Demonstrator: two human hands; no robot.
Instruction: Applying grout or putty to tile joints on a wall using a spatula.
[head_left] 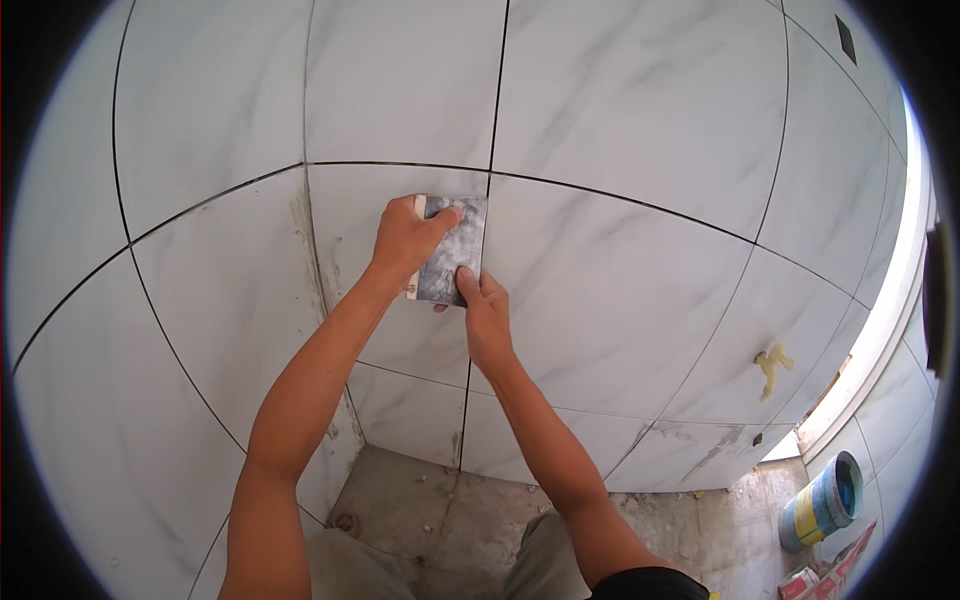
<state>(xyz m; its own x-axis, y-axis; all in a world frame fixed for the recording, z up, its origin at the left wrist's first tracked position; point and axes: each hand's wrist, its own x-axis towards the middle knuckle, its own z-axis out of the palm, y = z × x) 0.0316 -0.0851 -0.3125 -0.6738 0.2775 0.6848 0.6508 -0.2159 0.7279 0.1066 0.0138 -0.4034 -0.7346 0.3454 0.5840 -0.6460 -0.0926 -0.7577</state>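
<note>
Left hand (405, 240) and right hand (487, 318) are clamping a smeared plate (443, 258) near a wall tile's (350, 230) upper-right corner; tiling's up, dark joints (499, 85) looking unfilled.

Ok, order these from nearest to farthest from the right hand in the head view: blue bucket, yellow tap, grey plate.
1. Grey plate: held by the right hand, upper left.
2. Yellow tap: off to the right.
3. Blue bucket: lower right.

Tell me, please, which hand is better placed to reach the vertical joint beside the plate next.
Probably the right hand: it holds the grey plate at lower right, near the vertical joint; the left hand holds the opposite side.
</note>
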